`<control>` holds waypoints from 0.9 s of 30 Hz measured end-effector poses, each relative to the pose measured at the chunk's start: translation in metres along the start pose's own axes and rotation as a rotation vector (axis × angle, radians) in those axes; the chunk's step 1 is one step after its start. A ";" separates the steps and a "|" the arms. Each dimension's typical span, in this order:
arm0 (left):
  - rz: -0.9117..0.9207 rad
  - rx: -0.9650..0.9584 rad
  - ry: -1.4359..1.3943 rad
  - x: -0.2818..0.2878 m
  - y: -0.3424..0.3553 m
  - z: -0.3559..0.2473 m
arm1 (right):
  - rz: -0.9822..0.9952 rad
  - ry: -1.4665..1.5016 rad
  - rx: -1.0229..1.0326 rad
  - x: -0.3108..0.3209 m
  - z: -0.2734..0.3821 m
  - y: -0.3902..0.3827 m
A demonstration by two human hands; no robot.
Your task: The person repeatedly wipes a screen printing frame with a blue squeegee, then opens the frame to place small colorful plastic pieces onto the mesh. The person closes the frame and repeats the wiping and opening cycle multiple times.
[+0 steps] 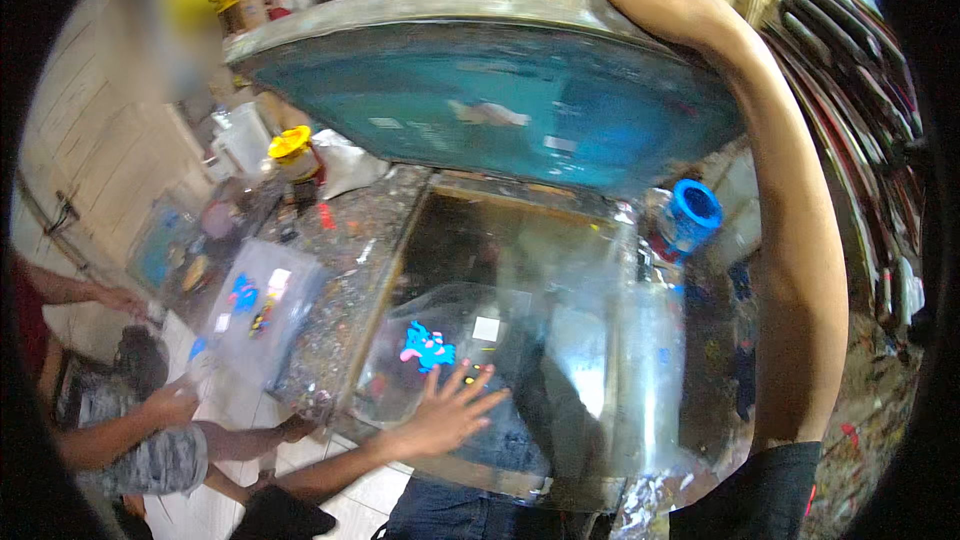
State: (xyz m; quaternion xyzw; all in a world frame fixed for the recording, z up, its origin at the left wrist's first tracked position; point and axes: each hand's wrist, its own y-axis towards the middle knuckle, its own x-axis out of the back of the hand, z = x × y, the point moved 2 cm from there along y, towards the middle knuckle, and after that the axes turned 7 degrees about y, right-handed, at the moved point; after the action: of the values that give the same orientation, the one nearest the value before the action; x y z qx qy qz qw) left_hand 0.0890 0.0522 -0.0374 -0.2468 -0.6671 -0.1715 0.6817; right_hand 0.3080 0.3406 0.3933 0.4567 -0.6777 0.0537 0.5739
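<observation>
My right hand (655,2) grips the upper edge of a screen-printing frame (440,8), which is tilted up at the far side. Its teal mesh (370,90) faces me, with a few pale patches on it. Below lies a dark glass-topped printing bed (530,240). On its near left part rests a clear plastic sheet (395,385) printed with a blue and pink figure (428,345) and a white square (486,328). My left hand (452,418) lies spread on the sheet just under the print, its fingers apart.
A stack of similar printed sheets (262,305) lies left of the bed. A yellow-topped container (291,143) and a blue-rimmed container (694,205) stand at the far corners. Other people's hands (172,406) are at the left. Many thin frames (835,140) lean at the right.
</observation>
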 end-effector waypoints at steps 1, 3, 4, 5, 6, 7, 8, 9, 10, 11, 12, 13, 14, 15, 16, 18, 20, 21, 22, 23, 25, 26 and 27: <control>-0.015 0.014 0.068 -0.012 0.013 -0.018 | -0.003 0.058 -0.016 -0.003 0.004 -0.001; -0.104 0.011 -0.074 -0.018 0.029 -0.053 | 0.095 0.313 -0.486 0.011 0.000 -0.004; -0.206 -0.004 -0.151 -0.015 0.037 -0.064 | 0.100 0.363 -0.376 0.016 0.006 -0.008; -0.134 0.034 -0.121 -0.014 0.045 -0.078 | 0.094 0.365 -0.416 0.023 0.009 -0.009; -0.141 0.043 -0.106 -0.012 0.050 -0.085 | 0.083 0.371 -0.454 0.025 0.014 -0.011; -0.221 0.056 -0.091 -0.006 0.058 -0.097 | 0.071 0.381 -0.495 0.029 0.017 -0.011; -0.227 -0.054 -0.184 -0.002 0.063 -0.114 | 0.056 0.345 -0.465 0.032 0.020 -0.011; -0.264 -0.141 -0.510 0.004 0.068 -0.131 | 0.045 0.372 -0.469 0.033 0.022 -0.011; -0.397 -0.271 -0.815 0.012 0.074 -0.153 | 0.054 0.392 -0.468 0.035 0.024 -0.012; -0.427 -0.396 -0.975 0.018 0.077 -0.166 | 0.059 0.411 -0.467 0.035 0.024 -0.012; -0.406 -0.446 -0.742 0.023 0.081 -0.177 | 0.055 0.451 -0.498 0.035 0.023 -0.013; -0.365 -0.509 -0.511 0.025 0.077 -0.181 | 0.059 0.430 -0.469 0.035 0.022 -0.012; -0.277 -0.426 -0.328 0.026 0.075 -0.178 | 0.064 0.406 -0.442 0.035 0.020 -0.012; -0.169 -0.354 -0.144 0.023 0.065 -0.165 | 0.072 0.381 -0.417 0.034 0.019 -0.011; -0.011 -0.256 0.063 0.021 0.050 -0.146 | 0.083 0.392 -0.399 0.033 0.016 -0.011; -0.450 -0.081 -0.290 0.026 0.007 -0.093 | 0.104 0.417 -0.362 0.031 0.013 -0.007; -0.147 0.225 -0.234 0.013 -0.032 -0.043 | 0.091 0.267 -0.285 0.028 0.011 0.000; -0.106 0.210 -0.196 0.009 -0.043 -0.025 | 0.087 0.194 -0.253 0.026 0.009 0.002; -0.057 0.212 -0.174 0.005 -0.050 -0.011 | 0.156 0.115 -0.151 0.022 0.011 0.011; -0.056 0.215 -0.138 0.004 -0.056 -0.001 | 0.141 0.254 -0.225 0.024 0.007 0.006; -0.009 0.177 -0.102 0.003 -0.054 0.011 | 0.134 0.089 -0.205 0.022 0.006 0.014; -0.055 0.131 -0.076 0.006 -0.050 0.013 | 0.141 0.112 -0.206 0.021 0.005 0.016; -0.001 0.156 -0.112 0.007 -0.044 0.014 | 0.148 0.133 -0.205 0.023 0.004 0.015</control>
State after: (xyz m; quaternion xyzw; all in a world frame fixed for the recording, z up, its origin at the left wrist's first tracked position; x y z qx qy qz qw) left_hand 0.0525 0.0247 -0.0262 -0.2016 -0.7155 -0.1055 0.6605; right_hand 0.2967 0.3341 0.4172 0.3398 -0.6720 0.0563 0.6556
